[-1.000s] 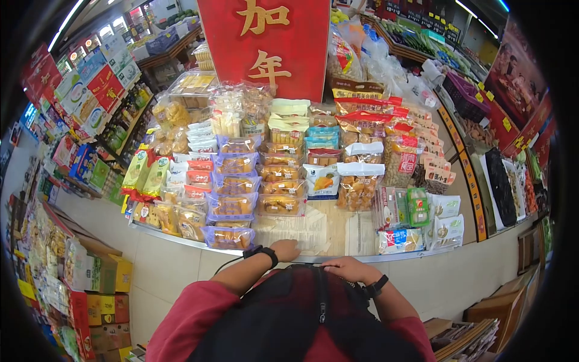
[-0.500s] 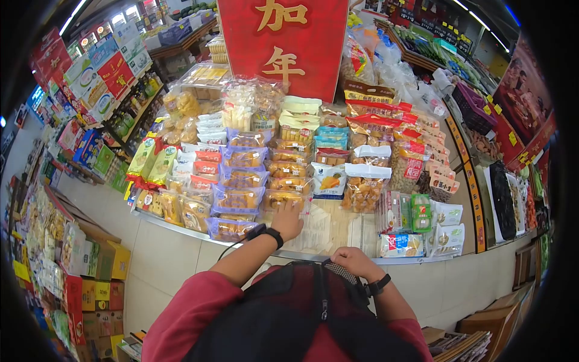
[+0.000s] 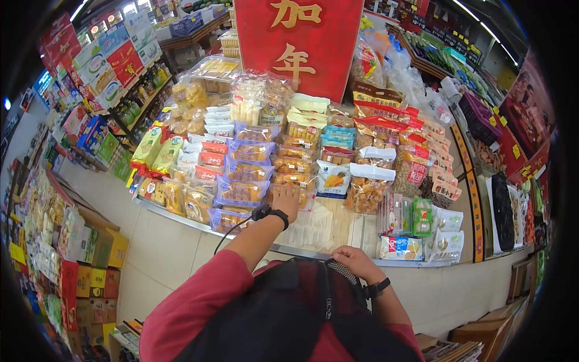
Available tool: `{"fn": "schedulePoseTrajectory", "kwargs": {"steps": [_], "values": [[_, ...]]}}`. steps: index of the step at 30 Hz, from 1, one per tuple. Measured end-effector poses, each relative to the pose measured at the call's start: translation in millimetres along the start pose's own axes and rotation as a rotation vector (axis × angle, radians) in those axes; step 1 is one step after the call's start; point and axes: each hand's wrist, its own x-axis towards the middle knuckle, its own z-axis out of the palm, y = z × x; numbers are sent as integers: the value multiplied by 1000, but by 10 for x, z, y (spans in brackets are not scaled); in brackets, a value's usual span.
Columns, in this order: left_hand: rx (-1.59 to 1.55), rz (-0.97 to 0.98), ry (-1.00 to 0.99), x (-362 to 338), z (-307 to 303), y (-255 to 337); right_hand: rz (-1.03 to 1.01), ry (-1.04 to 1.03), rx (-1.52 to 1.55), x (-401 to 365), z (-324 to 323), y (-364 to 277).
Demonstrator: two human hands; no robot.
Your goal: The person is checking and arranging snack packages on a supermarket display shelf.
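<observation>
My left hand (image 3: 286,203) lies palm down with its fingers spread on the front clear pack of brown bread or cake (image 3: 304,196). Part of that pack is hidden beneath the hand. Just left of it runs a column of purple-edged bread packs (image 3: 241,192). Further right is a white snack bag with an orange picture (image 3: 332,180). At the counter's front edge, my right hand (image 3: 357,264) has its fingers curled over the mesh edge of a black backpack (image 3: 292,301) worn on my chest. The fingertips are partly hidden.
Rows of packaged snacks cover the counter, with clear bags of brown snacks (image 3: 368,188) and green-and-white packs (image 3: 422,217) to the right. A large red sign (image 3: 298,42) stands behind. Stacked boxes (image 3: 96,277) are on the left; flattened cardboard (image 3: 482,332) lies lower right.
My left hand has slid slightly forward and to the left over the bread packs. The whole view has shifted a little. My right hand stays at the backpack's edge.
</observation>
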Motion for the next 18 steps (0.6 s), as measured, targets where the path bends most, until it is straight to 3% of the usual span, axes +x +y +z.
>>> {"fn": "schedulePoseTrajectory", "kwargs": {"steps": [3,5,8,12,18], "values": [[30,2,77,8,-30,-34,-21,-3,-42,8,19,-18],[20,11,-39,43,-62,-88,-17,0,-77,4,28,-59],[43,12,-42,19,-35,-88,-7,1,-73,10,51,-25],[57,43,100,-22,46,-104,-6,-14,-94,33,36,-11],[58,49,11,-29,-40,-85,-14,24,-14,45,68,-5]]}}
